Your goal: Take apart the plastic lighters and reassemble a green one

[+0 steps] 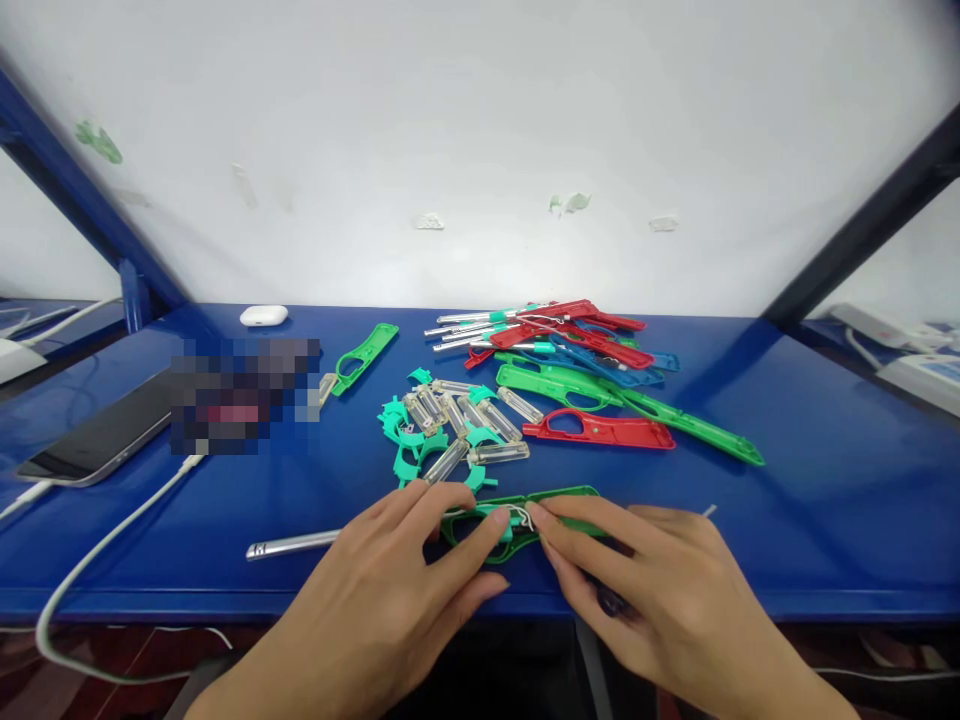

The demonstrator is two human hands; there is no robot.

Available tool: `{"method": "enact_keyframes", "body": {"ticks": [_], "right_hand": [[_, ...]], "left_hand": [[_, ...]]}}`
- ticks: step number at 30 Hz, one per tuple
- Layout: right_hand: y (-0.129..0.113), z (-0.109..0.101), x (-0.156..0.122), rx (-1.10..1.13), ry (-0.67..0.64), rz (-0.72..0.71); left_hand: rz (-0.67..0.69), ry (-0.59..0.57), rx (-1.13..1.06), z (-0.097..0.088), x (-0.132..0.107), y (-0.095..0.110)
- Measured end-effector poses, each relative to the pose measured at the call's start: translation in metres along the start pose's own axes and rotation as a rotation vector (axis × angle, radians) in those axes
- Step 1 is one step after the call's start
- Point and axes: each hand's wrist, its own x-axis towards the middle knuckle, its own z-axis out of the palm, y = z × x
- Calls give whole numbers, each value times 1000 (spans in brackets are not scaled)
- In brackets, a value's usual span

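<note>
A green lighter casing half [577,494] lies near the table's front edge, its hollow side up. A teal trigger piece and a thin white wire [517,512] sit inside it. My left hand [405,560] holds the casing, fingertips pressed on the inner parts. A silver lighter tube [292,544] sticks out to the left from behind this hand. My right hand [645,560] is closed in a pinch at the white wire over the casing. A dark, thin object lies partly hidden under the right hand; its kind cannot be made out.
Behind the hands lie clear fuel tanks [500,453] and teal triggers [409,440]. Red casing halves [600,430], green ones and silver-tubed assemblies [480,320] are piled further back. To the left are a phone [105,430], a white cable [112,560] and an earbud case [264,316].
</note>
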Motion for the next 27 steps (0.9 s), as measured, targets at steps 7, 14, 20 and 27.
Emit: {"method": "enact_keyframes", "body": {"ticks": [7, 14, 20, 27], "right_hand": [[0, 2, -2, -36, -1, -48], [1, 3, -1, -49, -28, -63], [-2, 0, 0, -23, -28, -34], [-5, 3, -4, -62, 35, 5]], "left_hand": [[-5, -27, 31, 5, -4, 2], [8, -18, 50, 5, -4, 3], [3, 7, 26, 7, -4, 2], [0, 52, 58, 2, -6, 3]]}}
